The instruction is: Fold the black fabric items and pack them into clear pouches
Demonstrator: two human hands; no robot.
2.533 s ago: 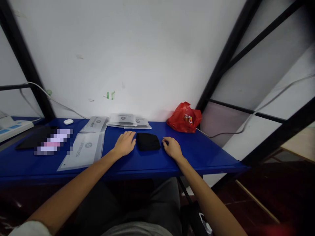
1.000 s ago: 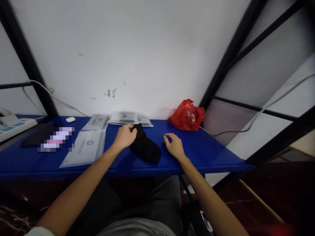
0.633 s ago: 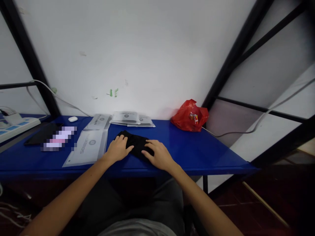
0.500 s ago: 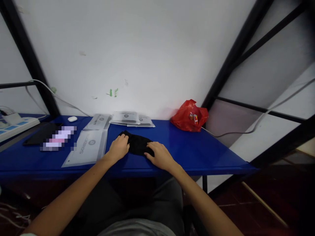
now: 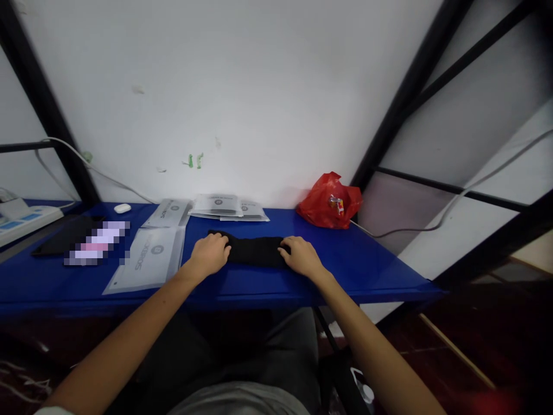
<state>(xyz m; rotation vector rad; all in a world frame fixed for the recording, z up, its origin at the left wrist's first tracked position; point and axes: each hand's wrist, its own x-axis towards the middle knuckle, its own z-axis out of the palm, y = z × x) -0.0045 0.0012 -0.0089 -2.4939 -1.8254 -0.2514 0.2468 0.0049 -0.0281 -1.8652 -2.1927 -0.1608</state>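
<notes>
A black cloth [image 5: 256, 251] lies stretched out sideways on the blue table, a long strip between both hands. My left hand [image 5: 210, 253] grips its left end, fingers curled over the fabric. At the right end, my right hand [image 5: 301, 256] is closed on the cloth with thumb and fingers. Left of my left hand lies a translucent printed bag [image 5: 153, 256], flat near the front edge.
More printed bags [image 5: 218, 204] lie along the wall. A red plastic bag [image 5: 330, 202] sits at the back right. On the left are a white earbud case [image 5: 122, 208], a black tablet [image 5: 60, 236], a blurred-out item and a power strip [image 5: 32, 218].
My right hand has moved to the right, and the black cloth is now longer and straighter between the hands. The view has shifted slightly.
</notes>
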